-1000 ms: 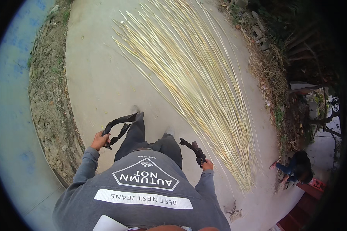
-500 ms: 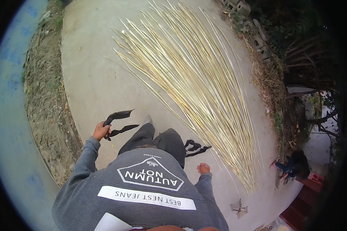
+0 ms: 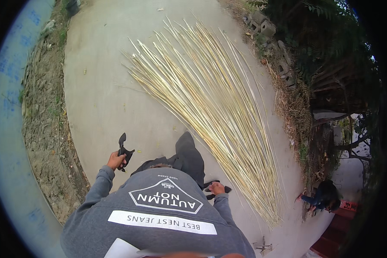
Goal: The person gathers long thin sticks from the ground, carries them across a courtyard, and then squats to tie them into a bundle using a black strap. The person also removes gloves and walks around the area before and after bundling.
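My left hand [image 3: 117, 160] is out to the left of my body, its fingers closed round limp black strips [image 3: 125, 151]. One end stands up above the fist and a wider piece sticks out beside it. Cloth or rubber, I cannot tell which. My right hand [image 3: 217, 188] hangs by my right hip with its fingers curled in. Behind it in the view more black strips [image 3: 210, 196] show, seemingly on the ground and partly covered by the hand. To the right a large fan of long, thin, pale yellow canes [image 3: 210, 103] lies on the concrete.
Bare soil [image 3: 45, 116] borders the concrete [image 3: 99, 86] on the left. Along the right edge are hollow blocks [image 3: 267, 28], dry grass and branches. Another person [image 3: 327, 195] crouches at the lower right near red steps [image 3: 331, 230]. A small cross-shaped object [image 3: 262, 247] lies near the canes' gathered end.
My view has shifted forward over the ground. The strips in my left hand have swung upward and look shorter. My right hand has moved inward, now overlapping the strips by my hip.
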Demonstrator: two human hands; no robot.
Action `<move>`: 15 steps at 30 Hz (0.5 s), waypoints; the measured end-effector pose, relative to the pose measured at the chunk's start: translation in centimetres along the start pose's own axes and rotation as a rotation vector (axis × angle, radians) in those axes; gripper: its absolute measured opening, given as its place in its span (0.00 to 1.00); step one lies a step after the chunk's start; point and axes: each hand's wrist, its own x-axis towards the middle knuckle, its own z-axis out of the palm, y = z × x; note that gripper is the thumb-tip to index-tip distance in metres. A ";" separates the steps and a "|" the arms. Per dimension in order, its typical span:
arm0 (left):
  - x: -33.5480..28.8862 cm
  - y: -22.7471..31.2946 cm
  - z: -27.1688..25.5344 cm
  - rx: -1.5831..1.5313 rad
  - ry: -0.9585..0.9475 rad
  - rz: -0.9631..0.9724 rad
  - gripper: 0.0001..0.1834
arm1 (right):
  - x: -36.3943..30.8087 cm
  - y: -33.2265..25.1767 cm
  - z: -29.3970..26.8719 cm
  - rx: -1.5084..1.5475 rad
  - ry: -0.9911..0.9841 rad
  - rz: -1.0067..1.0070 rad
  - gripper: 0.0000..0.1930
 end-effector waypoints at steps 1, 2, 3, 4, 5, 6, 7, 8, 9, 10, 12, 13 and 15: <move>1.1 0.5 0.0 -0.011 0.012 -0.008 0.08 | 1.2 -1.7 0.0 -0.001 -0.030 -0.048 0.14; 2.3 1.1 0.1 -0.016 0.023 -0.015 0.08 | 2.2 -3.3 0.1 0.010 -0.007 -0.013 0.13; 3.6 1.8 0.4 -0.021 0.033 -0.009 0.08 | 3.4 -5.1 0.0 0.027 -0.026 -0.013 0.14; 4.9 2.6 0.7 -0.024 0.041 0.003 0.08 | 4.4 -6.8 -0.2 0.002 -0.038 -0.048 0.14; 6.4 3.6 1.3 -0.004 0.053 -0.003 0.08 | 5.4 -8.6 -0.6 -0.002 -0.039 -0.045 0.14; 7.8 4.9 2.2 -0.011 0.057 0.002 0.08 | 6.8 -10.7 -1.0 0.009 -0.043 -0.031 0.14; 9.3 6.4 3.3 -0.028 0.046 -0.002 0.07 | 8.0 -12.7 -1.6 -0.022 -0.052 -0.016 0.15; 10.8 8.3 4.6 -0.045 0.034 -0.007 0.07 | 9.1 -14.5 -2.5 -0.012 -0.058 -0.039 0.15; 12.2 10.5 6.0 -0.028 0.015 -0.032 0.07 | 9.8 -16.2 -3.9 -0.008 -0.044 -0.033 0.14; 13.3 13.0 7.4 -0.015 -0.012 -0.031 0.08 | 10.9 -18.1 -5.0 0.004 -0.023 -0.009 0.14; 15.0 18.2 10.0 0.029 -0.037 -0.061 0.09 | 12.1 -21.2 -8.3 0.029 0.013 -0.052 0.14; 15.8 20.8 11.2 0.049 -0.074 -0.029 0.10 | 12.7 -22.7 -10.3 0.045 0.037 -0.062 0.14; 17.6 25.9 13.3 0.021 -0.100 0.008 0.09 | 14.4 -26.0 -13.8 0.076 0.085 -0.085 0.13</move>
